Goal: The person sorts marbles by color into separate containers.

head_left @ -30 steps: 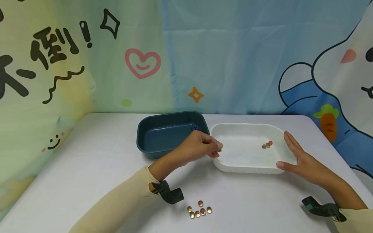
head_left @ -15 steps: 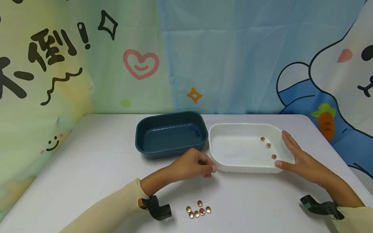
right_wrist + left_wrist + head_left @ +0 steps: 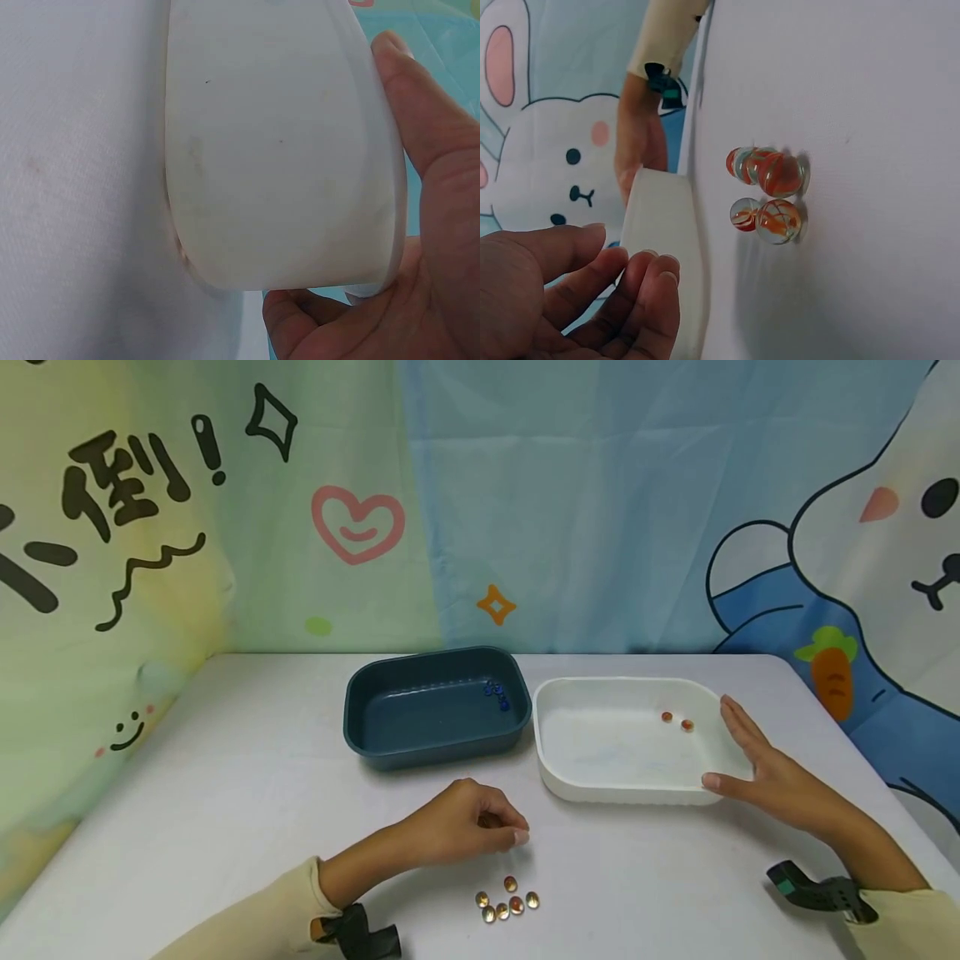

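My left hand hovers above the table in front of the trays, fingers loosely curled and holding nothing. In the left wrist view its thumb and fingertips stand apart. Just beyond them lie several clear glass marbles with orange-red swirls, grouped on the cloth. My right hand holds the right end of a white tray, thumb at the near rim and fingers along the far side. The right wrist view shows the thumb on the rim. Two orange marbles show inside this tray.
A dark blue-green tray stands left of the white one, close beside it. Several small blue marbles lie at its right end. A printed cloth backdrop hangs behind the white table.
My left hand has moved from the white tray's left edge down toward the marbles on the table. Marbles in the white tray have rolled about; three showed earlier, two now. My right hand has stayed.
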The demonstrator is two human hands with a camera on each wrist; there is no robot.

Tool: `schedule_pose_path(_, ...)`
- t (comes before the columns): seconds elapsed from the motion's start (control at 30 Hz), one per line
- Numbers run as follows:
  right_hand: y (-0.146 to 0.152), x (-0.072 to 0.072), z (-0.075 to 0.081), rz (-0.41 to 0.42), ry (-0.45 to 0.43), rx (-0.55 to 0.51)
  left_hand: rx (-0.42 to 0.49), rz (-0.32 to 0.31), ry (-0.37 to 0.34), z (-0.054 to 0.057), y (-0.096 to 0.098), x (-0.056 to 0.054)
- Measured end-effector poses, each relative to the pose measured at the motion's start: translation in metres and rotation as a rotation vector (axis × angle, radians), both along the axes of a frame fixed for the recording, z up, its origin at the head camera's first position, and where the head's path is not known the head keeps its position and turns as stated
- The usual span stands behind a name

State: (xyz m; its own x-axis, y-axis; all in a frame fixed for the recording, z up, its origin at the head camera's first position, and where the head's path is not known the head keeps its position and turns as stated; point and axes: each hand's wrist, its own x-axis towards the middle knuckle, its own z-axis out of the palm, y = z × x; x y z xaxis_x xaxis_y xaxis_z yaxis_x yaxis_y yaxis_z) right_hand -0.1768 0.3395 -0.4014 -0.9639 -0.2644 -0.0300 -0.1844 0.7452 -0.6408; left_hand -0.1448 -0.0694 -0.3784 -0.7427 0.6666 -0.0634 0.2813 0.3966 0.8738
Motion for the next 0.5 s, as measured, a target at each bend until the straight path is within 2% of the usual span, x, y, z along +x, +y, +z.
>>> schedule_pose_path(0.17,0.0,0.001,0.0,0.002,0.004,-0.004,0.003,-0.004,0.005,-0.002,-0.004,0.008)
schedule_pose_path(0.33,0.0,0.001,0.001,0.001,-0.006,0.001,0.015,-0.016,-0.002,-0.013,-0.007,0.017)
schedule_pose_path(0.5,-0.001,0.002,0.002,-0.001,-0.01,0.0,0.018,-0.032,0.046,-0.02,-0.009,0.024)
